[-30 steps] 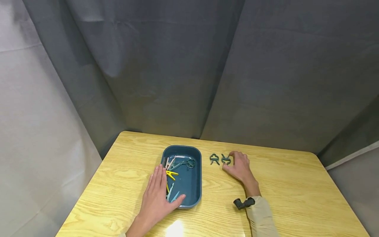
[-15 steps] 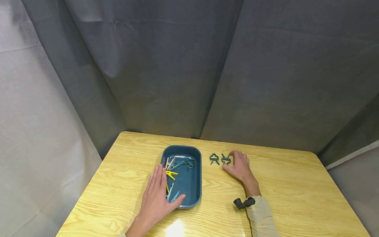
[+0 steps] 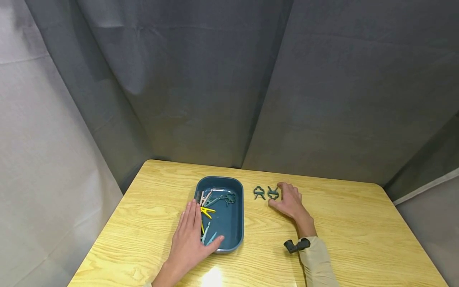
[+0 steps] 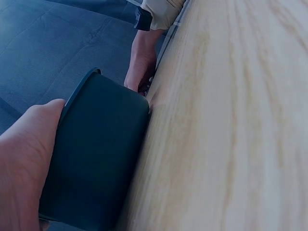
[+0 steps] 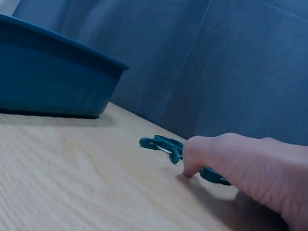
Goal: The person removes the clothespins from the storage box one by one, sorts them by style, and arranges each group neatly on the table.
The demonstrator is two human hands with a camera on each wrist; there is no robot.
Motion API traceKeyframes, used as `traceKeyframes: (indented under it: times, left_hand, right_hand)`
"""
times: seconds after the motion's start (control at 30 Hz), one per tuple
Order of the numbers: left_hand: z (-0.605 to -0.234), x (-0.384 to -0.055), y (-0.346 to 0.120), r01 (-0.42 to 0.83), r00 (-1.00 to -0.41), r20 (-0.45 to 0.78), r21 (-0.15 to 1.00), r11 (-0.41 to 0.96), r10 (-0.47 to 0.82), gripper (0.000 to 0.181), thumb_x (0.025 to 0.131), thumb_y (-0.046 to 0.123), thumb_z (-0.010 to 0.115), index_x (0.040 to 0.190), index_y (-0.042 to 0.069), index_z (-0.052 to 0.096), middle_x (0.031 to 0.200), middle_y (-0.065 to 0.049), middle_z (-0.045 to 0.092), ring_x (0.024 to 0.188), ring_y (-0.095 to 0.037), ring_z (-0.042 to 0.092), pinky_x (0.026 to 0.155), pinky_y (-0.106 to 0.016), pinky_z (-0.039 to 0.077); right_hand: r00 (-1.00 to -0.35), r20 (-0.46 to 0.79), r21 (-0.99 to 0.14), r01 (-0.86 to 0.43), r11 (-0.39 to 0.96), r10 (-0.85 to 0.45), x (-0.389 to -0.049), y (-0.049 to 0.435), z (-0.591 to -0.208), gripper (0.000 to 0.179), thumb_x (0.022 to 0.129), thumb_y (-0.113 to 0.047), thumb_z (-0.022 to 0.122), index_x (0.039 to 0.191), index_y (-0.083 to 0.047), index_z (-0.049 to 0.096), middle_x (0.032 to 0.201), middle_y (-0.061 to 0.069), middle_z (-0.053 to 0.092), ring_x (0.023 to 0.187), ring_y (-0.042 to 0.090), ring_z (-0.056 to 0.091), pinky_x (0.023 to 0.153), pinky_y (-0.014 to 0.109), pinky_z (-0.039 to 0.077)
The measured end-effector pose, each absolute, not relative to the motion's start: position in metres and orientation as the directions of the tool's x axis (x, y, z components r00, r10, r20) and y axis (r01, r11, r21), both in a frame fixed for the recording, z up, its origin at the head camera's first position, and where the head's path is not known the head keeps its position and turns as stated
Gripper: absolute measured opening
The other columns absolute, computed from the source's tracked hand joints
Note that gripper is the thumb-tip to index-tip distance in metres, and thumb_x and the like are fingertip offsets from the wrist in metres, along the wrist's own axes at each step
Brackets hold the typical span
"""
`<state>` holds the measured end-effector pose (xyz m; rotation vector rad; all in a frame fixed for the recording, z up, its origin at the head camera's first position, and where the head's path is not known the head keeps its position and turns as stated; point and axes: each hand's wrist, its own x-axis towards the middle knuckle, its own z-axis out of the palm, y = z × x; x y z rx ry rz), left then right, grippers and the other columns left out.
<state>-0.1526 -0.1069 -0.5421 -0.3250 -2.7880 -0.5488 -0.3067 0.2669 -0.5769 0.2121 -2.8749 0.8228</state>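
Two dark green plant clips lie side by side on the table right of a dark blue plastic bin. My right hand (image 3: 292,201) has its thumb and bent fingers around the right plant clip (image 3: 273,194), which stays flat on the tabletop. In the right wrist view the thumb (image 5: 197,151) hides part of the clips. The left plant clip (image 3: 259,192) lies untouched. My left hand (image 3: 188,235) rests on the left rim of the bin (image 3: 241,215), fingers straight, thumb spread over the near rim. It covers part of what lies inside.
Inside the bin are a yellow clothespin (image 3: 208,211), a pink clothespin (image 3: 205,197), light blue clothespins (image 3: 207,231) and another green plant clip (image 3: 230,197). The wooden table (image 3: 358,231) meets a grey curtain (image 3: 215,99) at its back edge.
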Motion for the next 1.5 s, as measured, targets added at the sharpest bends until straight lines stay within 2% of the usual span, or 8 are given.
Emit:
traceKeyframes:
  times: [0.17,0.33,0.63,0.73,0.9,0.97,1.33,1.5]
  left_hand:
    - [-0.543,-0.153,-0.107,0.267,-0.938,0.306,0.343,0.9,0.161,0.123,0.085,0.087,0.052,0.165,-0.001,0.022,0.174,-0.015,0.014,0.162,-0.028,0.008,0.129,-0.048,0.021]
    - [-0.543,-0.153,-0.107,0.274,-0.932,0.325,0.344,0.898,0.16,0.123,0.085,0.087,0.054,0.164,-0.003,0.025,0.174,-0.017,0.016,0.161,-0.031,0.011,0.127,-0.05,0.024]
    - [-0.543,-0.152,-0.107,0.263,-0.94,0.303,0.346,0.9,0.158,0.123,0.085,0.087,0.054,0.164,-0.001,0.023,0.174,-0.016,0.015,0.161,-0.032,0.015,0.128,-0.049,0.022]
    - [-0.544,-0.152,-0.108,0.26,-0.941,0.299,0.346,0.901,0.157,0.123,0.085,0.087,0.053,0.165,-0.001,0.022,0.174,-0.016,0.014,0.161,-0.032,0.014,0.128,-0.048,0.021]
    - [-0.543,-0.152,-0.107,0.257,-0.943,0.295,0.355,0.899,0.153,0.123,0.085,0.087,0.052,0.165,-0.001,0.022,0.174,-0.015,0.014,0.161,-0.031,0.012,0.129,-0.047,0.02]
    - [-0.543,-0.152,-0.107,0.26,-0.941,0.301,0.356,0.898,0.153,0.123,0.085,0.087,0.053,0.165,-0.001,0.022,0.174,-0.015,0.015,0.161,-0.031,0.013,0.129,-0.048,0.02]
    - [-0.542,-0.153,-0.108,0.262,-0.943,0.291,0.362,0.895,0.159,0.123,0.085,0.088,0.05,0.165,-0.001,0.021,0.175,-0.015,0.014,0.162,-0.027,0.007,0.129,-0.048,0.02]
    - [-0.541,-0.154,-0.108,0.271,-0.939,0.301,0.353,0.896,0.165,0.123,0.086,0.088,0.05,0.164,-0.002,0.022,0.174,-0.016,0.016,0.161,-0.031,0.014,0.128,-0.048,0.022]
  right_hand:
    - [-0.985,0.13,-0.512,-0.167,0.843,-0.116,-0.304,0.265,-0.569,0.09,0.083,-0.04,0.077,0.155,-0.001,0.039,0.147,0.026,0.05,0.13,0.045,0.043,0.098,0.058,0.034]
    - [-0.98,0.138,-0.528,-0.193,0.827,-0.141,-0.302,0.262,-0.559,0.094,0.084,-0.041,0.077,0.158,-0.003,0.034,0.147,0.029,0.048,0.132,0.048,0.04,0.1,0.062,0.032]
    - [-0.946,0.223,-0.474,-0.314,0.822,-0.233,-0.298,0.24,-0.535,0.064,0.086,-0.036,0.075,0.137,0.0,0.059,0.127,0.025,0.065,0.124,0.049,0.053,0.104,0.068,0.033]
    - [-0.928,0.255,-0.458,-0.363,0.811,-0.272,-0.294,0.227,-0.525,0.056,0.086,-0.036,0.074,0.128,0.0,0.066,0.125,0.022,0.068,0.12,0.044,0.059,0.103,0.065,0.04]
    - [-0.883,0.315,-0.426,-0.458,0.78,-0.347,-0.288,0.204,-0.513,0.043,0.086,-0.035,0.075,0.115,-0.003,0.072,0.105,0.014,0.072,0.095,0.028,0.063,0.087,0.047,0.053]
    - [-0.863,0.338,-0.4,-0.493,0.772,-0.376,-0.285,0.194,-0.51,0.039,0.085,-0.034,0.075,0.111,-0.005,0.073,0.101,0.011,0.072,0.09,0.025,0.062,0.082,0.045,0.053]
    - [-0.827,0.35,-0.339,-0.55,0.763,-0.441,-0.269,0.151,-0.505,0.039,0.09,-0.035,0.074,0.114,-0.004,0.074,0.105,0.01,0.073,0.099,0.026,0.059,0.092,0.048,0.052]
    - [-0.777,0.401,-0.256,-0.604,0.754,-0.486,-0.261,0.126,-0.513,0.033,0.092,-0.029,0.074,0.111,-0.002,0.077,0.09,0.006,0.065,0.086,0.023,0.055,0.08,0.041,0.05]
